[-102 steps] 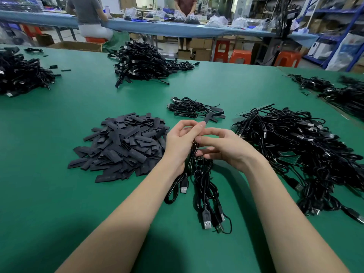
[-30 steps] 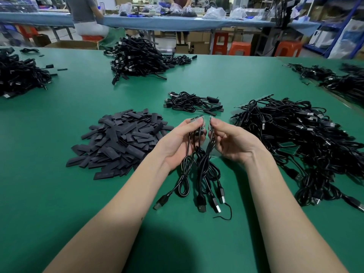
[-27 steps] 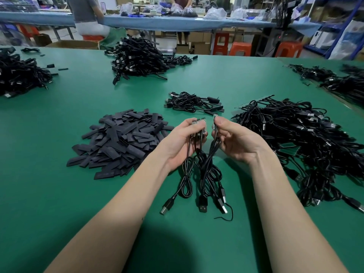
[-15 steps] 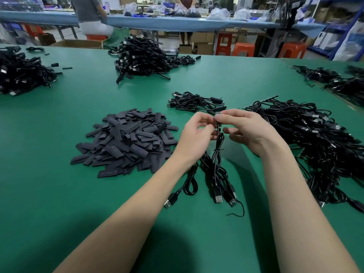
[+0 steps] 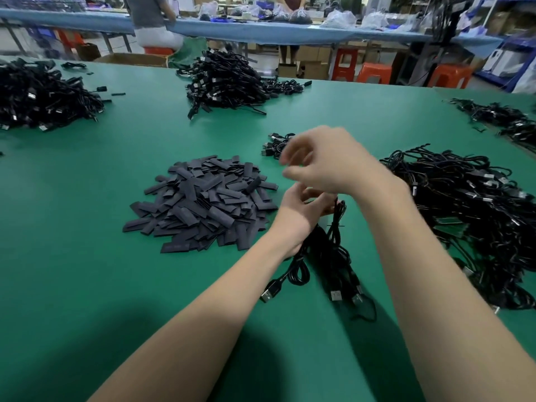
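Holding the cable bundle point(image 5: 324, 256), the left grip point(image 5: 300, 210) is closed around the bundle's upper ends. We see its thumb curled over them, while its other fingers are partly hidden beneath the right grip point(image 5: 333, 161). From the left grip the black cables hang toward us and rest on the green tabletop point(image 5: 87, 256). Their USB plugs point(image 5: 269, 291) lie at the near end, fanned slightly apart.

The right grip is raised directly above the left grip and crosses over it, fingers loosely curled. It is blurred, so we cannot tell whether it is released or pinching something.

We note the surrounding stock as follows:
- To the left of the left grip, just beside it, lies a pile of flat black sleeves point(image 5: 203, 204).
- To the right of both grips, near the right forearm, lies a large heap of cables point(image 5: 464, 213).
- Beyond the right grip's fingertips, close to them, lies a small bunch of cables point(image 5: 275, 146).
- Well beyond both grips, a far heap point(image 5: 223, 82) sits on the same tabletop, and another heap point(image 5: 37, 94) sits far to the left.
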`<act>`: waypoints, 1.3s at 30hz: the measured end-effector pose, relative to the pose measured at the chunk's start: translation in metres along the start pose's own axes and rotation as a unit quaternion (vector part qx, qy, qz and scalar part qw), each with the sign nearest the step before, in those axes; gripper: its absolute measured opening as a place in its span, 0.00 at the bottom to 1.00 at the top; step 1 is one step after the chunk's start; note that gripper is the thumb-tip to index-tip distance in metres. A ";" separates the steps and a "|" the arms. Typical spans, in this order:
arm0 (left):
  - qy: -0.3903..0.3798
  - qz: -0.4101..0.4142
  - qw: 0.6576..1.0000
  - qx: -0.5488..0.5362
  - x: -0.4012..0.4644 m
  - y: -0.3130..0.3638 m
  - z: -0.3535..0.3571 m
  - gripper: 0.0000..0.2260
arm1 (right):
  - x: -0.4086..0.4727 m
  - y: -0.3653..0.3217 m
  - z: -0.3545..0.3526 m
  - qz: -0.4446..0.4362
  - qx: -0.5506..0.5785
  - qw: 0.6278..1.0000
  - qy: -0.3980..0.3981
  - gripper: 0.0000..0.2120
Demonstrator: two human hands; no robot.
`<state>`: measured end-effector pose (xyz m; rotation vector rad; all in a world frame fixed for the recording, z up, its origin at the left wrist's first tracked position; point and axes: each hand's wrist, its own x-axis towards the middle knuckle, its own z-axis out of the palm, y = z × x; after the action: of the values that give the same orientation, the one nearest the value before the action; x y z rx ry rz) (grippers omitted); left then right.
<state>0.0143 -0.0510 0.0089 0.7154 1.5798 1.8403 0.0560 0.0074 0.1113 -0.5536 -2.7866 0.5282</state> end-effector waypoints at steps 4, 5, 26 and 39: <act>-0.021 -0.058 0.986 0.156 -0.004 -0.001 -0.011 0.11 | 0.030 -0.031 0.029 -0.003 -0.163 0.974 -0.159 0.13; -0.025 -0.060 0.984 0.164 -0.004 -0.004 -0.016 0.11 | 0.033 -0.034 0.036 -0.004 -0.190 0.967 -0.168 0.15; -0.045 -0.080 0.972 -0.217 0.006 0.000 -0.007 0.07 | -0.016 0.080 0.006 0.159 0.493 0.840 0.163 0.12; -0.098 -0.100 0.966 -0.216 0.006 0.001 -0.012 0.04 | -0.027 0.097 0.039 0.130 0.670 0.725 0.097 0.09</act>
<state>0.0014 -0.0542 0.0085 0.4971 1.0337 1.8142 0.0993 0.0678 0.0333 -0.5229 -1.4285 2.0569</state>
